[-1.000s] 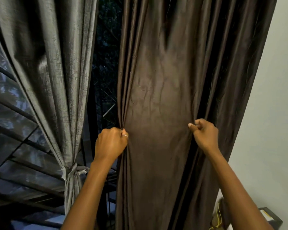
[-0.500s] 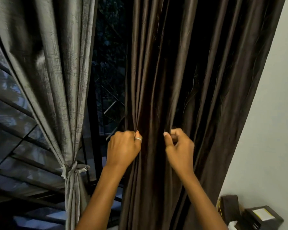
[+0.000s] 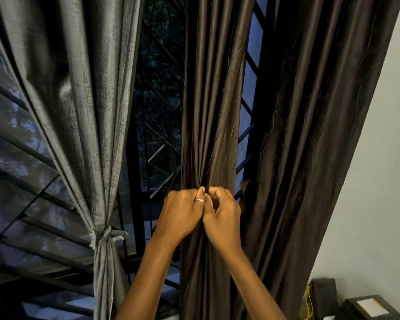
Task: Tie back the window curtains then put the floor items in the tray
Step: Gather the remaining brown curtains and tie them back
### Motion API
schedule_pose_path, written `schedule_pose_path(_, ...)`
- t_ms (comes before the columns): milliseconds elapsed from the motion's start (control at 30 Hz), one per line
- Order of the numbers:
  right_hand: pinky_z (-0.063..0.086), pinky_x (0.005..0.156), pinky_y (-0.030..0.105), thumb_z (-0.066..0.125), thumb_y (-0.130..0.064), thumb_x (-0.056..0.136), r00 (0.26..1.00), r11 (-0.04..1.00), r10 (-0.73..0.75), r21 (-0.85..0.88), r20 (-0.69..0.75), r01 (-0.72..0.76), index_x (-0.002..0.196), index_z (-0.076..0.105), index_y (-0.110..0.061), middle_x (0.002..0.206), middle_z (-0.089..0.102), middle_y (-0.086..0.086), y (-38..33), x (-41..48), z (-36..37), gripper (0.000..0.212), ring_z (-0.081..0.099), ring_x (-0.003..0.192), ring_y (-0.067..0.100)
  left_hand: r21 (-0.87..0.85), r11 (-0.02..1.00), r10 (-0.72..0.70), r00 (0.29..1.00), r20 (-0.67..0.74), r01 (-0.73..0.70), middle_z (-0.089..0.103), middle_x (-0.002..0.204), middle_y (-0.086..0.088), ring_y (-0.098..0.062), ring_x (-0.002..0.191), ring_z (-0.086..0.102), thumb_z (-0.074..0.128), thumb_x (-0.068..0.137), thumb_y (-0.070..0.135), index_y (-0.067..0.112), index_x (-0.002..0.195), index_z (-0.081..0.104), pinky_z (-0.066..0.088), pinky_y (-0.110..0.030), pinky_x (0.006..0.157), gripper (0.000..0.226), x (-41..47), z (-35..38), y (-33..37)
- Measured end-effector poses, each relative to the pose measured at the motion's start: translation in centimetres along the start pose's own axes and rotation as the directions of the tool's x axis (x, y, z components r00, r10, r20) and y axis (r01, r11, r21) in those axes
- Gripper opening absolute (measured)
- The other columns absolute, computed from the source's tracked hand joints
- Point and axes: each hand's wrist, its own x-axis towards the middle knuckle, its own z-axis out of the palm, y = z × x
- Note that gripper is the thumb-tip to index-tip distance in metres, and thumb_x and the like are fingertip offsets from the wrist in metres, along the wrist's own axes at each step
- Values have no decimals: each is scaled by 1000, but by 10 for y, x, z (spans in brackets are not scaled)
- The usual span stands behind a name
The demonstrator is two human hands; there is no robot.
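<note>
An open gap runs toward twelve o'clock between the grey curtain at nine and the brown curtain, barred behind by the window grille. The wall closes three o'clock.

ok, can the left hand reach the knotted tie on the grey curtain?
Probably yes: nothing stands between the left hand and the knotted tie on the grey textured curtain. But it grips the gathered dark brown curtain, so must release first.

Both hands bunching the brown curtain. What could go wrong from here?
1. Only the narrow brown bundle is pinched by the left hand and right hand; the wider brown panel beside it hangs free and may stay untied.
2. No tie-back shows nearby; freeing one hand to fetch it may let folds spread.
</note>
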Motion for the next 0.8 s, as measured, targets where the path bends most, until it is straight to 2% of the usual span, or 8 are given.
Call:
schedule_pose_path(67,52,68,20,59,-17,99,1000,1000,-17,-9,-10,17,103,69,-23,96,62,-11,0,-3,1,12,64,84,3,1,1000,-9,1000,11,9,58,52,6,-8,50,56,43,103,39,21,65,65,42,-30,47,48,1,-1,1)
schedule_pose_path(133,50,67,15,61,-14,97,1000,1000,-27,10,-6,27,104,68,-24,97,60,-12,1,-5,1,15,64,85,2,5,1000,-18,1000,20,18,57,51,6,-8,49,55,43,103,40,22,60,60,42,-33,48,49,1,-2,2)
schedule_pose_path(233,51,75,15,65,-13,94,999,997,-31,75,35,28,108,68,-24,103,57,-11,2,-7,1,19,64,93,3,15,1000,-23,999,31,22,55,50,8,-9,49,55,43,103,41,30,54,50,40,-30,46,50,0,-6,3)
schedule_pose_path(367,45,85,9,72,-15,88,997,996,-65,63,32,62,111,61,-26,111,51,-13,4,-13,4,28,57,105,3,50,998,-32,999,10,31,51,49,4,-13,48,51,44,102,43,27,52,43,34,-31,47,53,-2,-6,6)
schedule_pose_path(433,44,84,11,72,-11,86,996,996,-90,25,5,89,108,58,-25,109,52,-11,6,-14,8,30,56,103,5,87,996,-25,1000,11,24,52,50,5,-13,50,53,42,102,44,26,53,43,38,-33,48,52,-3,-6,9)
schedule_pose_path(567,42,69,11,64,-13,95,995,995,-90,-45,-31,89,100,55,-33,94,55,-15,7,-14,9,22,58,87,6,120,993,-13,1000,-14,14,55,53,6,-9,52,55,38,102,47,24,57,48,44,-34,51,52,-5,-6,10)
schedule_pose_path(633,42,66,13,60,-8,96,992,990,-116,-91,-41,111,98,56,-28,90,55,-13,9,-14,9,21,57,82,7,146,989,8,1000,-17,-5,56,55,6,-9,52,55,35,103,48,23,59,52,44,-35,51,53,-6,-6,9)
schedule_pose_path(800,47,62,30,55,-9,102,988,983,-130,-140,-78,119,90,56,-19,82,56,-8,8,-12,12,15,55,73,7,192,981,26,998,-56,-15,56,69,8,-10,59,56,29,103,49,15,70,60,40,-30,54,57,-6,2,12)
